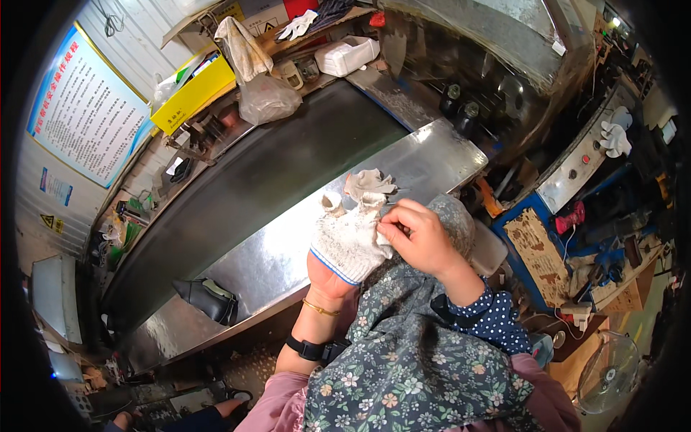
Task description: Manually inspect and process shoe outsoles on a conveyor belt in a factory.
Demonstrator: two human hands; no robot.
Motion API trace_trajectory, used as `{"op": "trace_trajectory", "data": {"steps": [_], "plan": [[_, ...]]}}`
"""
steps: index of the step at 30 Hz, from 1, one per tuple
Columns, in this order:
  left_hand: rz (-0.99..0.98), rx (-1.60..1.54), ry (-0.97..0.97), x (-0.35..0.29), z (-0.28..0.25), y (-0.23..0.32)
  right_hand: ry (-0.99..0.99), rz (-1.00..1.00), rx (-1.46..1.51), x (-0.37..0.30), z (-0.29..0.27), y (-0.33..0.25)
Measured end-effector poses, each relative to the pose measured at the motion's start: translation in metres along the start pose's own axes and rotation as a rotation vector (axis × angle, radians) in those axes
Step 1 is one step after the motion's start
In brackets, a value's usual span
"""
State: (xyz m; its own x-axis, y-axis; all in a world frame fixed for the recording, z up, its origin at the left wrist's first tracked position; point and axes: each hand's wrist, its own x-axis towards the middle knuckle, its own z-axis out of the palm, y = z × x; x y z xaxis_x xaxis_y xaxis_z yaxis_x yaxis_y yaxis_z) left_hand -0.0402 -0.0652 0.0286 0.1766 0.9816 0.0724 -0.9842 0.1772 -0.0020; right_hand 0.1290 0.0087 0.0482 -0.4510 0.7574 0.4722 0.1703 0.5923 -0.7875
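Observation:
A white knitted glove (350,241) with a blue-edged cuff is pulled over my left hand (330,275). Only the heel of that palm and the wrist show; the glove covers the fingers, so their pose is hidden. My right hand (421,234) is closed, thumb and forefinger pinching the glove along its right side. Just beyond the glove is a crumpled greyish-white cloth piece (371,183), perhaps another glove, over the shiny metal ledge (277,237). Toward the ledge's left end lies a black shoe-like piece (207,299).
A dark conveyor belt (237,173) runs behind the ledge. Above it, a shelf carries a yellow box (193,93), a plastic bag (268,99) and a white container (348,56). Two dark bottles (459,108) stand at the far right. A fan (608,374) is at the lower right.

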Motion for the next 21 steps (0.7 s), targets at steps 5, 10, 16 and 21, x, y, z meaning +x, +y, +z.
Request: {"op": "trace_trajectory", "data": {"steps": [5, 10, 16, 21], "plan": [[0.0, 0.019, -0.018, 0.0, -0.006, 0.001, 0.104, -0.035, 0.032, -0.004, 0.003, -0.004], [-0.04, 0.036, 0.131, 0.003, 0.007, -0.01, 0.14, 0.181, 0.399, -0.002, 0.004, 0.016], [-0.236, -0.02, -0.314, -0.007, -0.02, -0.017, -0.093, 0.45, 0.937, -0.006, -0.004, 0.032], [-0.173, -0.147, -0.048, -0.004, -0.006, -0.018, -0.278, 0.446, 1.046, -0.02, 0.004, 0.031]]}}
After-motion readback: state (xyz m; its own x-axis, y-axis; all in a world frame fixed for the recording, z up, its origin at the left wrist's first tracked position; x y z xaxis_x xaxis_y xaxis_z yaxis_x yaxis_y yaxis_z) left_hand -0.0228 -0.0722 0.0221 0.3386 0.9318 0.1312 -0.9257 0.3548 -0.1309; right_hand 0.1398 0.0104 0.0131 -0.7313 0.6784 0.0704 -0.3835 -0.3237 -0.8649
